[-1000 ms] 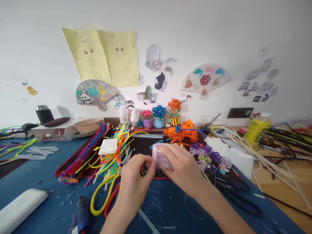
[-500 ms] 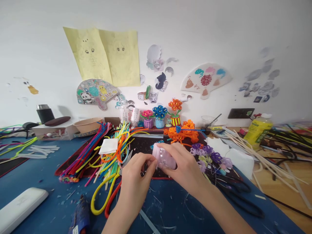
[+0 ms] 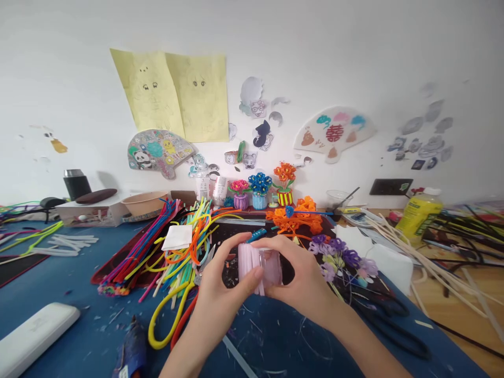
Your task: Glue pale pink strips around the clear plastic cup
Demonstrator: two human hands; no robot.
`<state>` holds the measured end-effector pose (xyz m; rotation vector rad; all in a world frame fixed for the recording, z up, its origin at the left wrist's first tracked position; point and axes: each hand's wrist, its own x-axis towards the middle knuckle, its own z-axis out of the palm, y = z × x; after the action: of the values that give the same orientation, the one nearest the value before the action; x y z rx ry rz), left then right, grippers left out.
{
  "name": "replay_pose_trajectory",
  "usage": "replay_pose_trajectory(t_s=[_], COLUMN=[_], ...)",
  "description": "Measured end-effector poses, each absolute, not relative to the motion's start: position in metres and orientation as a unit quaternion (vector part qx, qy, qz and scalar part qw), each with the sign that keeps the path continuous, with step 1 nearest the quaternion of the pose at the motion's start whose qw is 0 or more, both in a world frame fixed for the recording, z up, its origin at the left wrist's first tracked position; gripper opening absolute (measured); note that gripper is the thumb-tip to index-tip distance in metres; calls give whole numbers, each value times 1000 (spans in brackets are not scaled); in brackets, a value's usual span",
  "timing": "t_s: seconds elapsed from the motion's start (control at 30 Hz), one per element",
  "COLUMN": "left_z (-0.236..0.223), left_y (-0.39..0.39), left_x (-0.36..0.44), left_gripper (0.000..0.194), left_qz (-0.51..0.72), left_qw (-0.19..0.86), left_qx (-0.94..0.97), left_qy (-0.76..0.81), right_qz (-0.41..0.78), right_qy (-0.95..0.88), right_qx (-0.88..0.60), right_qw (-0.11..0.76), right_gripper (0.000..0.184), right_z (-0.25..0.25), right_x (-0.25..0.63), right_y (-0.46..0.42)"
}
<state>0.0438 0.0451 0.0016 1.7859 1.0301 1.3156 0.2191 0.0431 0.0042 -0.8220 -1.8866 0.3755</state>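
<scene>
Between my two hands is a small clear plastic cup [image 3: 272,266], its left part covered with upright pale pink pipe cleaners [image 3: 247,261]. My left hand [image 3: 228,273] grips the pink-covered side, thumb pressed across the front and fingers over the top. With thumb below and fingers above, my right hand [image 3: 301,268] holds the cup's bare right side. Just behind the cup lies a blue glittery piece [image 3: 256,234]. Left of my left hand, a pair of scissors [image 3: 205,262] lies partly hidden among loose pipe cleaners.
Bundles of coloured pipe cleaners [image 3: 147,247] lie on the left. A blue glue gun [image 3: 134,346] rests at the front. Purple pipe-cleaner flowers [image 3: 348,254] and a yellow bottle [image 3: 419,212] are on the right. Finished flower pots [image 3: 260,197] stand by the wall.
The cup has turned so more of its pink pipe-cleaner side faces me. My left hand has gone from a fingertip pinch at its edge to gripping around it.
</scene>
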Motion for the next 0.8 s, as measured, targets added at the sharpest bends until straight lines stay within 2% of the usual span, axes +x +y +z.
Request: replay_pose_trajectory(t_s=[0.1, 0.23, 0.3, 0.47, 0.67, 0.73, 0.8], left_z=[5, 5, 5, 10, 10, 10, 10], left_y=[41, 37, 37, 38, 37, 35, 34], left_x=[43, 40, 39, 40, 42, 42, 41], left_gripper=[44, 64, 68, 59, 62, 58, 47], left_qz=[489, 461, 471, 502, 512, 516, 516], left_qw=[406, 408, 349, 130, 74, 36, -43], left_qx=[686, 717, 740, 797, 789, 794, 801], left_qy=[356, 329, 329, 309, 332, 320, 300], right_qz=[185, 249, 261, 250, 237, 236, 229], right_qy=[-767, -745, -740, -744, -751, -752, -752], right_qx=[-333, -317, -315, -313, -319, -313, -316], right_qw=[516, 531, 534, 534, 528, 530, 532], right_gripper=[54, 60, 62, 64, 59, 57, 57], right_z=[5, 4, 4, 7, 10, 10, 10], right_x=[219, 221, 223, 225, 224, 224, 224], right_y=[42, 43, 45, 44, 42, 42, 43])
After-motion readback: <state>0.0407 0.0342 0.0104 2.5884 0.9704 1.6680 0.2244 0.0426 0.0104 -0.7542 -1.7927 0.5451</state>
